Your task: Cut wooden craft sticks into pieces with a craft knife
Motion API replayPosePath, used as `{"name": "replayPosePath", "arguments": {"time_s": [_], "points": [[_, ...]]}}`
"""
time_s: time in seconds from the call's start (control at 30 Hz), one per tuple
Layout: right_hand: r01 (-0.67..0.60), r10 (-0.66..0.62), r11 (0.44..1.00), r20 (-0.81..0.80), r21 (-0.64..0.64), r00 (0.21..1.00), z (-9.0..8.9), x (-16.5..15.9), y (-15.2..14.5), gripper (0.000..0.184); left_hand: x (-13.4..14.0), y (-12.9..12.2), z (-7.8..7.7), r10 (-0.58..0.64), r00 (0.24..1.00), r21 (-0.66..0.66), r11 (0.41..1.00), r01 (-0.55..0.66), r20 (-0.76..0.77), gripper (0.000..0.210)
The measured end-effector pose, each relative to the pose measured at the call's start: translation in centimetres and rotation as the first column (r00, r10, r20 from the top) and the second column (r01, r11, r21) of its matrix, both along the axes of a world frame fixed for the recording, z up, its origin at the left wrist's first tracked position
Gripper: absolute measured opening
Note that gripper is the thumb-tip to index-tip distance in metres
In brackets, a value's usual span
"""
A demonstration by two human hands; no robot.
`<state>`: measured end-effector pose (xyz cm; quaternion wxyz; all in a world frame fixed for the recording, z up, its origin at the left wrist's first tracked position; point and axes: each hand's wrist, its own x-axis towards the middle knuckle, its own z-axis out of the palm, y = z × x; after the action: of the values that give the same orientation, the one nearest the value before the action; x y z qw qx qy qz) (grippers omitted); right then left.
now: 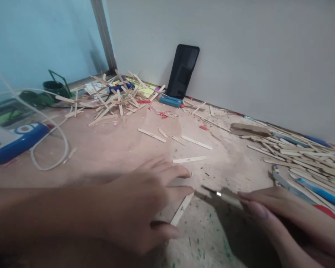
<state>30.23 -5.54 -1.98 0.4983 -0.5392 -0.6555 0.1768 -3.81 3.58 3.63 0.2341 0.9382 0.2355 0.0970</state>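
**Fingers pin a stick under the blade**

Fingers of the left hand [139, 208] lie flat and close together, pressing a wooden stick [181, 210] onto the table [106, 149]. Right hand [281, 219] is clamped on a knife [220, 194], tip beside the stick. Loose sticks [301, 156] lie piled to the right; a phone [182, 71] leans against the wall.

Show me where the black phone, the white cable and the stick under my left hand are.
black phone [182, 71], head view, middle of its dark screen.
white cable [63, 137], head view, right bend of the loop.
wooden stick [181, 210], head view, middle of its bare length.
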Motion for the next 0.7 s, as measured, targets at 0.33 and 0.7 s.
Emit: {"name": "replayPosePath", "arguments": {"time_s": [0.33, 0.7], "points": [[0.271, -0.322, 0.942, -0.298, -0.199, 0.899, 0.6, 1.3, 1.7, 0.051, -0.7, -1.7, 0.9, 0.066, 0.998, -0.060, 0.996, -0.066, -0.002, 0.055], [0.069, -0.117, 0.987, -0.366, -0.142, 0.923, 1.6, -0.8, 0.7, 0.045, -1.2, 0.2, -0.2, 0.022, 0.990, 0.018, 1.000, -0.025, 0.140, 0.025]]}}
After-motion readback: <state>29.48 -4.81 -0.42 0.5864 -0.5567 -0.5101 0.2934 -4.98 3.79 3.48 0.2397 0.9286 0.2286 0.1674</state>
